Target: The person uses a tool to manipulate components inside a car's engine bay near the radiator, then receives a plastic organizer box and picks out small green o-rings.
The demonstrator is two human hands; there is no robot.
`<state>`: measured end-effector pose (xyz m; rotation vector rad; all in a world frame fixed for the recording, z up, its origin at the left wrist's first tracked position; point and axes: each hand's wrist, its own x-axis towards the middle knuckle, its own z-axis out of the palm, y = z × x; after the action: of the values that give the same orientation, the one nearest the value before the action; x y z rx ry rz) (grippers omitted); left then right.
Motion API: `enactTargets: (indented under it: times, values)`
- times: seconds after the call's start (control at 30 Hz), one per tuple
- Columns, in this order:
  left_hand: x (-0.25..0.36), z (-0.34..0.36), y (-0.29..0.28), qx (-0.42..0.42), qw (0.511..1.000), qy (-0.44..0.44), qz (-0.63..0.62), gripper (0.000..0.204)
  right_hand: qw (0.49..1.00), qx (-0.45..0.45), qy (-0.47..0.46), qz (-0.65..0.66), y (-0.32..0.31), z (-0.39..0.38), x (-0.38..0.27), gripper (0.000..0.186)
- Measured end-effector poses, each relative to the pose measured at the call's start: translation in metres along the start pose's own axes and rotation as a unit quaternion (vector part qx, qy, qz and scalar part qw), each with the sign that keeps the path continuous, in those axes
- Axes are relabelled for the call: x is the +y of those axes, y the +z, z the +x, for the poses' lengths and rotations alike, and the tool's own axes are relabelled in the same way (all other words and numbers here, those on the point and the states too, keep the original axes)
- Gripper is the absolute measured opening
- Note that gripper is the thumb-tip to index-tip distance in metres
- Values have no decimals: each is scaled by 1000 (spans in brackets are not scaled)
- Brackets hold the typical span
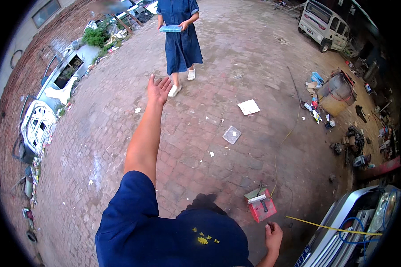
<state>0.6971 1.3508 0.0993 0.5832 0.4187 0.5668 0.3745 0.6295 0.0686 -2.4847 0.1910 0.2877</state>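
Observation:
My left arm reaches forward, and my left hand point(159, 90) is open with its palm up and fingers spread, holding nothing. Beyond it walks a person in a dark blue dress point(180, 49), who holds a flat light-blue plastic case point(171, 28) in both hands. The case is apart from my hand. My right hand point(273, 236) hangs low at my side, fingers loosely bent and nothing visible in them. Nearest to it on the ground is a red box-shaped machine point(260, 206) with a dark handle and a pale bar on top.
On the brick paving lie a clear plastic tray point(231, 134) and a white sheet point(248, 107). A thin yellow cable point(275, 171) runs from the red machine. At right are a car front point(343, 227), a rusty drum point(336, 94) and a white van point(324, 26). Car panels point(39, 124) line the left wall.

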Motion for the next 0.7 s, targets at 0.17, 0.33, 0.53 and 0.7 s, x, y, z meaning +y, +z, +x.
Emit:
enactTargets:
  times: [0.17, 0.33, 0.53, 0.7]
  values:
    - [18, 29, 0, 11, 999, 21, 26, 113, 1000, -15, -5, 12, 9, -2, -13, 25]
    - [37, 63, 0, 45, 997, 40, 51, 128, 1000, -9, -23, -4, 12, -9, -23, 24]
    - [43, 84, 8, 113, 985, 9, 129, 141, 1000, -5, 5, 18, 7, -20, -26, 22]
    - [68, 81, -33, 58, 989, 37, 129, 54, 998, -45, -2, 44, 5, -18, -50, 23]
